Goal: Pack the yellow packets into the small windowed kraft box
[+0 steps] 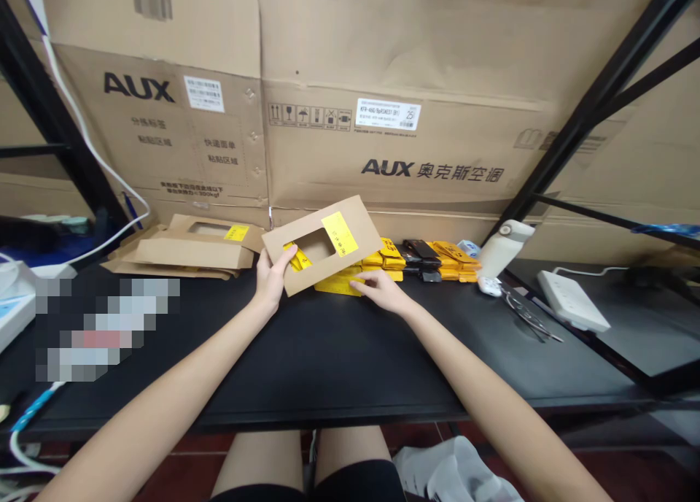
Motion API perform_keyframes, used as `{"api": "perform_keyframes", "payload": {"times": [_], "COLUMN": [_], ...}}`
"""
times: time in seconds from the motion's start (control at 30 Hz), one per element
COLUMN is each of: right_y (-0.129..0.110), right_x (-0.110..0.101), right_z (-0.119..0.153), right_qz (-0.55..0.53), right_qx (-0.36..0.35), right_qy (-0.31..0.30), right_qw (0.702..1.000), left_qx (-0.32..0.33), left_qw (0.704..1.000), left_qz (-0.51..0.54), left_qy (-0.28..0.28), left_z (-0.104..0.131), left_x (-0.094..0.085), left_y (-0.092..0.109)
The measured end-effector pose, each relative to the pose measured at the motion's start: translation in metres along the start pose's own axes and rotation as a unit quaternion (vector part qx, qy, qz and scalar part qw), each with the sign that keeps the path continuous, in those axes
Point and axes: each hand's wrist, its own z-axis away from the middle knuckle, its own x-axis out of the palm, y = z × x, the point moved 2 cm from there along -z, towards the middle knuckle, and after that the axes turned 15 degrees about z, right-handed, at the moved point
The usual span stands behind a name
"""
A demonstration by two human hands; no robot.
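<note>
My left hand (pixel 272 277) grips the lower left edge of a flat brown cardboard box (pixel 306 277) with a cut-out window, which is tilted above the black table. Its thumb lies at a yellow packet (pixel 299 260) that shows through the window. A yellow label (pixel 340 233) with handwriting is on the box face. My right hand (pixel 383 292) is closed at the fingertips on the right edge of a yellow sheet (pixel 333 283), partly hidden behind the box. Just behind this hand are stacked yellow packets (pixel 391 257).
More folded cardboard boxes (pixel 191 252) lie at the left. Black packets (pixel 421 256) and orange packets (pixel 451 260) stand along the back. A white bottle (pixel 506 248), glasses (pixel 528 316) and a white power strip (pixel 574 300) are at the right. Large AUX cartons (pixel 437 64) form the back wall.
</note>
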Motion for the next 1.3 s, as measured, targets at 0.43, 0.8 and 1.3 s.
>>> {"api": "perform_keyframes", "payload": {"times": [0.43, 0.8, 1.3], "right_y": [0.010, -0.006, -0.006], "right_x": [0.002, -0.006, -0.006], "right_z": [-0.005, -0.003, -0.001], "right_qz": [-0.106, -0.270, -0.324], "right_qx": [0.045, 0.196, 0.221], "right_qy": [0.013, 0.038, 0.020], "right_qw": [0.993, 0.942, 0.920], "left_qx": [0.010, 0.015, 0.010], "left_qw": [1.000, 1.000, 0.999], "left_qz": [-0.010, -0.008, -0.018], "left_qy": [-0.013, -0.022, -0.028], "left_z": [0.003, 0.001, 0.002], "left_x": [0.003, 0.003, 0.001], "left_y": [0.003, 0.001, -0.001]}}
